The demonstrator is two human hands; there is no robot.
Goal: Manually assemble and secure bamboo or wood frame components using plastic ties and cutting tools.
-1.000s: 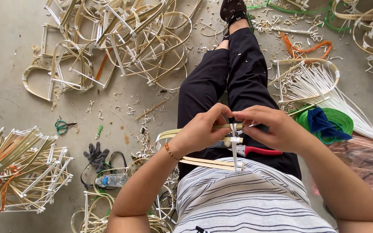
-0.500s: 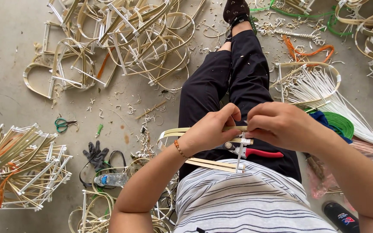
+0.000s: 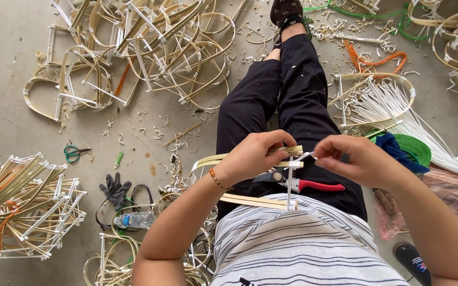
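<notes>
far left of the red-handled pruning shears point(image 3: 300, 184), a heap of finished bamboo frames point(image 3: 25, 209) bound with white and orange ties, lying on the concrete floor point(image 3: 6, 58). nearer the shears, small green-handled scissors point(image 3: 75, 153), then a dark work glove point(image 3: 115, 190) and a clear plastic water bottle point(image 3: 133, 220) just below it. up and to the left of the shears, a large tangle of bent bamboo hoops point(image 3: 149, 47) with shavings scattered around.

just left of the shears, left hand point(image 3: 253, 159) closed around the curved bamboo strip frame point(image 3: 250, 154), fingers wrapped over the upper strip, a beaded bracelet point(image 3: 217, 180) on the wrist. frame held over the lap above black trousers point(image 3: 292, 95): upper strip running out leftward from the fist, lower strip point(image 3: 255, 201) lying across the striped shirt point(image 3: 298, 243), a thin white upright tie point(image 3: 290, 180) joining the two. shears resting on the lap behind that upright, untouched, blades pointing left.

just right of the shears and slightly above, right hand point(image 3: 361, 161) pinched shut on the free end of the white tie point(image 3: 306, 156), thumb and forefinger pressed together, tie end drawn toward the frame's upper strip.

further right of the shears, a green coil with blue cloth point(image 3: 409, 148) on it, a fan of white plastic strips point(image 3: 398, 106) spread over a bamboo hoop, an orange strap point(image 3: 372, 61) above that. down and right of the shears, a pink plastic bag point(image 3: 451, 201) and a dark bottle cap end point(image 3: 412, 259) near the elbow.
</notes>
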